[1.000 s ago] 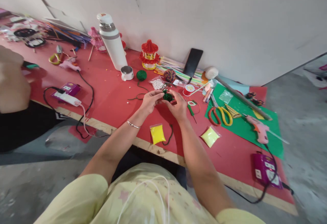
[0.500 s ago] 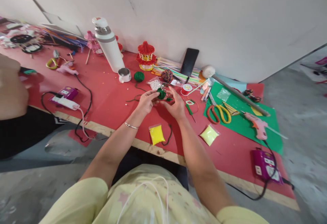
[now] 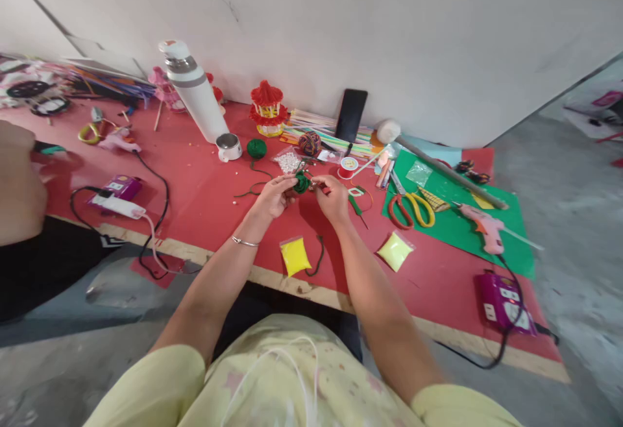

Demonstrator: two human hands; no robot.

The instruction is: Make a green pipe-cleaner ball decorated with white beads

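Above the red tabletop, my left hand [image 3: 273,197] pinches a small coiled piece of dark green yarn work [image 3: 302,183]. My right hand [image 3: 332,197] is closed in a pinch at the right edge of that piece; what lies between its fingertips is too small to make out. Just behind the hands are a bag of white beads [image 3: 287,160] and a green yarn ball [image 3: 256,148], its loose strand trailing on the table. A green-handled hook tool [image 3: 357,211] rests to the right of my right hand.
Nearer me lie a yellow packet [image 3: 294,257] and a pale yellow packet [image 3: 396,251]. Scissors [image 3: 411,209] and a pink glue gun [image 3: 481,226] are on the right. A white flask [image 3: 197,99] and steel cup [image 3: 228,147] stand at left, with another person [image 3: 19,187] beyond.
My right hand's fingers, spread apart before, have closed in a pinch against the green yarn piece. My left hand keeps its hold. The whole view has shifted slightly.
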